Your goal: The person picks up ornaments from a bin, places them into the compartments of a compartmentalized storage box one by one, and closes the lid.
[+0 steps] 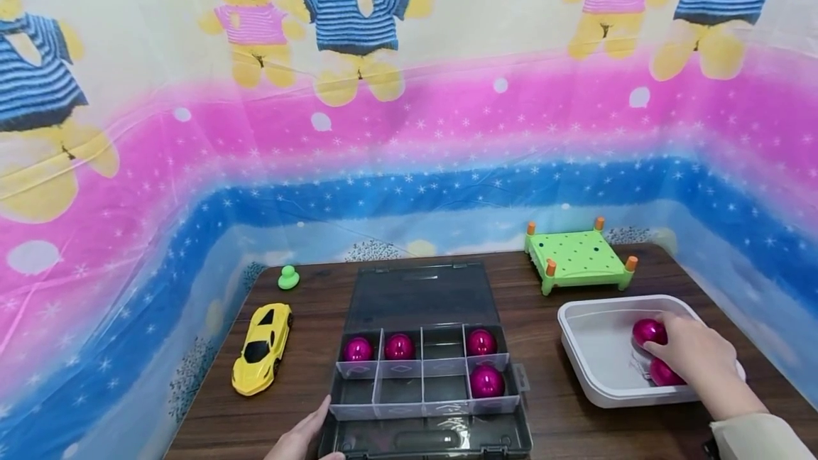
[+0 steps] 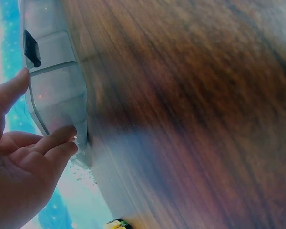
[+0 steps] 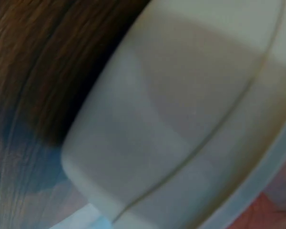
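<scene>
A dark, see-through compartment box point(image 1: 441, 439) lies with its lid folded back. Several shiny magenta balls sit in its compartments: two at the back left, one point(image 1: 481, 341) at the back right, another point(image 1: 488, 380) directly in front of that. My left hand point(image 1: 300, 437) holds the box's front left corner; in the left wrist view the thumb point(image 2: 20, 82) touches near a black latch. Inside a white plastic tub point(image 1: 591, 375), my right hand point(image 1: 696, 352) grips a magenta ball point(image 1: 648, 332) between thumb and fingers. Another magenta ball point(image 1: 663, 373) lies below it, partly hidden by the hand.
Left of the box lies a yellow toy car point(image 1: 260, 350), with a small green toy duck point(image 1: 288, 277) behind it. Behind the tub stands a green toy bed point(image 1: 578, 259) with orange post tops. A printed bear curtain point(image 1: 409, 126) hangs around the wooden table point(image 1: 307, 389).
</scene>
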`<state>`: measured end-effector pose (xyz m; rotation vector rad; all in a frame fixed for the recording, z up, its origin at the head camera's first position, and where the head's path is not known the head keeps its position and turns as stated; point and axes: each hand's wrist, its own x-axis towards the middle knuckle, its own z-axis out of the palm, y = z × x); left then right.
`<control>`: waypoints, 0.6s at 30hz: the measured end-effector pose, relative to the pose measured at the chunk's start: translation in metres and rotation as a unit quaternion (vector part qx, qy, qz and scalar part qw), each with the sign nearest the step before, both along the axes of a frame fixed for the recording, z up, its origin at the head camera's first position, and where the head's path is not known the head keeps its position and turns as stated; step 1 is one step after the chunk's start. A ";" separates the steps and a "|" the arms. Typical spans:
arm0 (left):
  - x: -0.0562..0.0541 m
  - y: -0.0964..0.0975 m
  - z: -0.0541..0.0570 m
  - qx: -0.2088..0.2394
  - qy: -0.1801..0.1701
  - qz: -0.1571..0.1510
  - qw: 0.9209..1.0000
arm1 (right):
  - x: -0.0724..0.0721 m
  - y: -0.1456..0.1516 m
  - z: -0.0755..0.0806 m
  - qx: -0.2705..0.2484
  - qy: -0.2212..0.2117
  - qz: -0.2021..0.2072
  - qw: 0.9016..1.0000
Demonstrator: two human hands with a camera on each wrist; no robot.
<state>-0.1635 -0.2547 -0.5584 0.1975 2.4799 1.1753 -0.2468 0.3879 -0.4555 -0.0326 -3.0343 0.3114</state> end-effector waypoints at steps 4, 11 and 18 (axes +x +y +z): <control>0.007 0.007 0.018 -0.026 0.026 -0.008 0.999 | -0.003 0.004 -0.004 0.010 -0.003 -0.005 1.000; 0.010 0.013 0.032 -0.027 0.019 -0.006 0.999 | -0.006 0.006 -0.009 0.007 0.010 -0.012 1.000; -0.003 -0.004 -0.005 -0.002 0.009 -0.017 1.000 | -0.003 0.007 -0.011 -0.002 0.015 -0.016 1.000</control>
